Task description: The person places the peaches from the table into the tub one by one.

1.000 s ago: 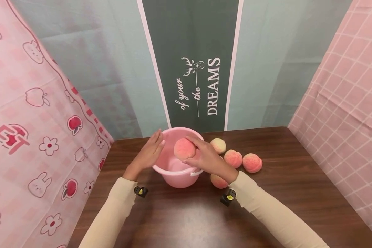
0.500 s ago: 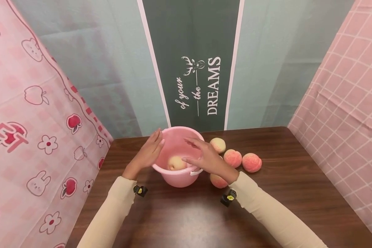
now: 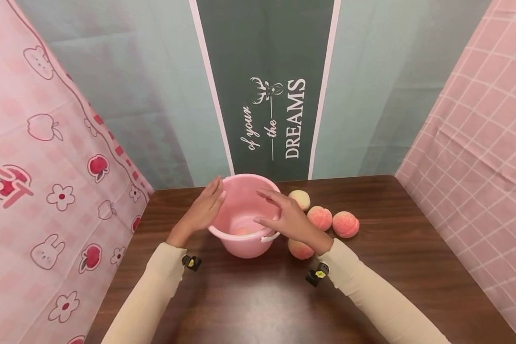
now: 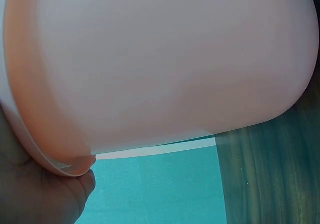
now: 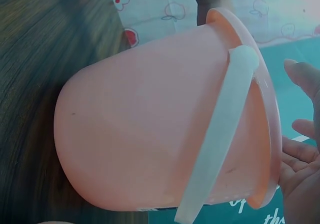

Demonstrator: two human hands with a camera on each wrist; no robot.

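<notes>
A pink bucket (image 3: 245,246) with a white handle (image 5: 216,139) stands upright on the table. My left hand (image 3: 203,205) rests at the bucket's left rim, its fingers fairly straight; the left wrist view has its fingertips (image 4: 87,181) right at the rim. Over the right rim is my right hand (image 3: 289,217), fingers spread and holding nothing. Inside the bucket a sliver of a peach (image 3: 242,231) shows low behind the near rim. To the right lie a pale peach (image 3: 300,199), a pinkish one partly behind my right wrist, the near peach (image 3: 301,249), and others.
Two pink-red peaches, the middle peach (image 3: 319,218) and the far-right peach (image 3: 346,224), sit right of my right hand. The dark wooden table (image 3: 249,306) meets a green cloth backdrop (image 3: 348,119), with pink printed cloths on either side.
My right hand has let go of the peach it held over the bucket. That peach fell in and settled low, mostly hidden by the near rim. My left hand stayed at the rim.
</notes>
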